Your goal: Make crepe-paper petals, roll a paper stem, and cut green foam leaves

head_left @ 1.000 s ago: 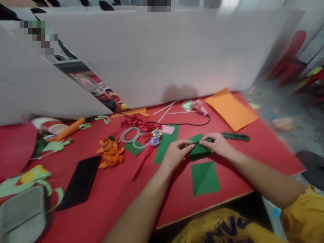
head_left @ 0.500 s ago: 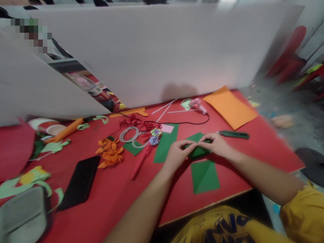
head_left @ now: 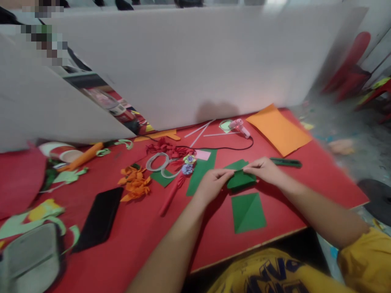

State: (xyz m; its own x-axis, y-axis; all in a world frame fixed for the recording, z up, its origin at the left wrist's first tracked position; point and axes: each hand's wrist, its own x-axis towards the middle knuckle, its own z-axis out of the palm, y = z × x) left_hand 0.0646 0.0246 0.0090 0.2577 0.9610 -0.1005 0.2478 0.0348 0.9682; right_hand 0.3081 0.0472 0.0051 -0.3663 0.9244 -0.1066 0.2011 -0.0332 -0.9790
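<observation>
Apparently folding green paper (head_left: pixel 242 181), pinched in left hand (head_left: pixel 213 184) and right hand (head_left: pixel 265 170); next, probably calls for even creasing.

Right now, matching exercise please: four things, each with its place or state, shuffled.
1. folded green paper
2. pink glue gun
3. orange paper sheet
4. flat black rectangular slab

A. at the red table's far right corner
B. on a black cord
C. near the grey case
D. pinched by left hand and right hand

Pairs: 1-D; 2-B; 3-A; 4-C
</observation>
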